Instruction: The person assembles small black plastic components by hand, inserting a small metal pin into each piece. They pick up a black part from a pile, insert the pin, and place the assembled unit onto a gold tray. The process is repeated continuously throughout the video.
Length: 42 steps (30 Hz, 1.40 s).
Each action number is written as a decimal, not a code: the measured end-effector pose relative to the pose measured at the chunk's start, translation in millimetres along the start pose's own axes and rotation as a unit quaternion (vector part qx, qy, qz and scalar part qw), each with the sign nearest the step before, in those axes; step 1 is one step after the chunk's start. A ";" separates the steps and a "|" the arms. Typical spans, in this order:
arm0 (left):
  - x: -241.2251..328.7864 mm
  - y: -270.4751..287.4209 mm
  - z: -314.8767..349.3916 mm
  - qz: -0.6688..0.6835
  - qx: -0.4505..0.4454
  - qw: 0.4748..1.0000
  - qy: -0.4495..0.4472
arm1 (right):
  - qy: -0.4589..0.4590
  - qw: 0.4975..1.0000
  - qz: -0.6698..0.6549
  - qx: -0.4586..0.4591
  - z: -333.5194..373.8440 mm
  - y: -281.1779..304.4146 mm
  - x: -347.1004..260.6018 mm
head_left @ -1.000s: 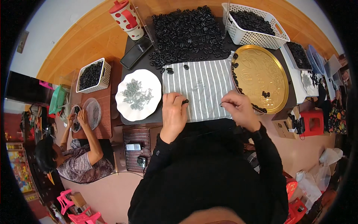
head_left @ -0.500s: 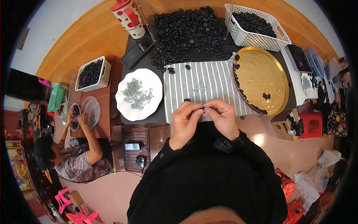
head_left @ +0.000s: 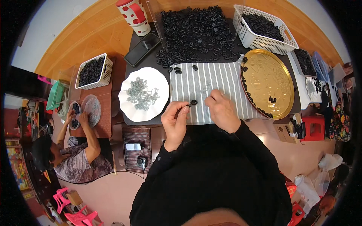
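Note:
My left hand (head_left: 175, 124) pinches a small black piece (head_left: 189, 106) between thumb and forefinger, above the near part of a grey-and-white striped cloth (head_left: 230, 81). Just past those fingertips a black oval piece with holes (head_left: 194, 102) lies on the cloth. To the right, my right hand (head_left: 223, 112) reaches down with its fingers bent together at the cloth; whatever its fingertips hold is hidden. Beyond them rests a little group of small clear pieces (head_left: 206, 88). More black oval pieces (head_left: 178, 70) lie near the cloth's far left corner.
A white scalloped plate (head_left: 126, 101) of clear pieces stands left, a gold tray (head_left: 269, 81) with black pieces right. Behind are a heap of black pieces (head_left: 196, 34), a white basket (head_left: 260, 43), a phone (head_left: 142, 49) and a tumbler (head_left: 134, 19). A co-worker (head_left: 81, 158) works at left.
My hands have parted from their meeting point over the cloth. The left moved left with the small black piece; the right moved slightly forward toward the clear pieces.

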<state>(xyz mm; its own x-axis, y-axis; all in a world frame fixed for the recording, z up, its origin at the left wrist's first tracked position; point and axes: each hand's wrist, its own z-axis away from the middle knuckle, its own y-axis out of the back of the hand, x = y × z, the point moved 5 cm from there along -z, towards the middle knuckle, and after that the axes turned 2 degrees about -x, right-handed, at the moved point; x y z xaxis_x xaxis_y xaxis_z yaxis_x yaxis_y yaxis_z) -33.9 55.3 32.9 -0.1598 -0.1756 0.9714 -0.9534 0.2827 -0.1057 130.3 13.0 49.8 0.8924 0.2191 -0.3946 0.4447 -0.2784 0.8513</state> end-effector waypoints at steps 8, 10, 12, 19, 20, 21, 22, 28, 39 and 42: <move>-9.4 -15.1 0.7 -0.002 -0.064 0.998 0.017 | -0.044 0.980 -0.188 0.054 6.0 6.9 16.4; -9.2 -24.4 1.6 0.027 -0.070 0.997 0.031 | -0.112 0.949 -0.292 0.034 10.5 10.7 21.1; -12.4 -33.5 1.2 0.024 -0.083 0.996 0.024 | -0.153 0.901 -0.404 0.034 15.1 9.2 27.0; -22.3 -59.3 -0.9 0.046 -0.105 0.993 0.031 | -0.177 0.808 -0.557 0.077 20.7 -5.6 35.5; -22.1 -60.5 -1.5 0.045 -0.104 0.993 0.028 | -0.176 0.808 -0.557 0.078 21.2 -7.7 37.7; -22.4 -60.8 -0.9 0.044 -0.103 0.993 0.026 | -0.176 0.807 -0.558 0.078 22.0 -9.2 38.5; -22.7 -60.9 -0.5 0.042 -0.102 0.994 0.024 | -0.175 0.807 -0.559 0.077 22.0 -9.2 38.3; -23.9 -59.9 -0.5 0.035 -0.102 0.994 0.010 | -0.178 0.817 -0.544 0.072 20.5 -6.3 35.6; -22.0 -59.5 2.4 0.043 -0.077 0.996 -0.004 | -0.140 0.849 -0.504 0.074 21.2 -8.0 28.6; -22.3 -59.3 1.6 0.054 -0.069 0.996 -0.008 | -0.138 0.846 -0.507 0.093 20.5 -6.4 27.0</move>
<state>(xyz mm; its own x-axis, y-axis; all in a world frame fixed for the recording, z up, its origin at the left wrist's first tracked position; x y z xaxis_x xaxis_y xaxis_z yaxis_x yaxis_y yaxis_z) 25.8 41.0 17.1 -0.2650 -0.1521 0.9522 -0.8863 0.4273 -0.1784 153.1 1.5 26.7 0.0168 0.2149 -0.9765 0.9736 -0.2261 -0.0330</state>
